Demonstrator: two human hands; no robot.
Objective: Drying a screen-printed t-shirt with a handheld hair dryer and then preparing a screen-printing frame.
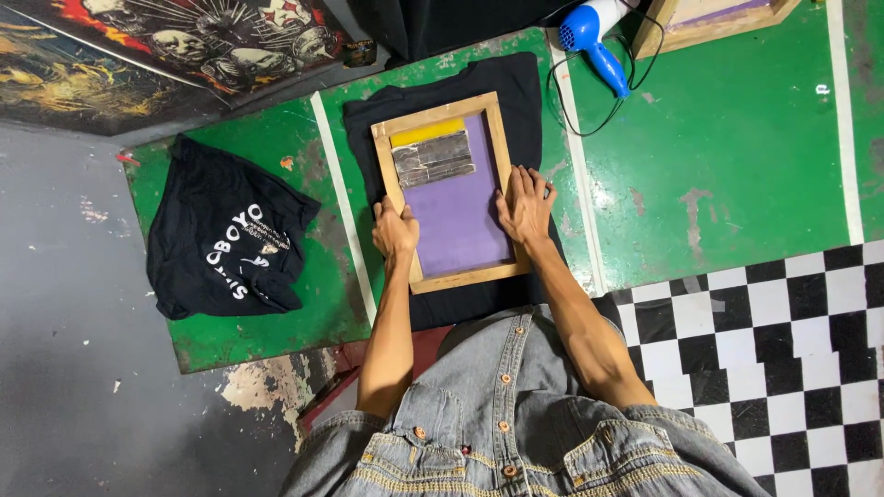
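Both arms are stretched forward from the body. The left hand [394, 230] is curled over the left rail of a wooden screen frame [451, 191], its grip closed on the wood; the right hand [525, 204] is laid flat on the right rail, fingers extended and nothing clasped. The frame is set on a black shirt [516, 83] spread over the green desk [737, 156], its long axis running away from the person, tilted slightly leftward.

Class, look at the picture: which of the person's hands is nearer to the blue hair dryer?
Right. The right hand rests on the wooden frame's right rail, below the hair dryer; the left hand grips the left rail, farther away.
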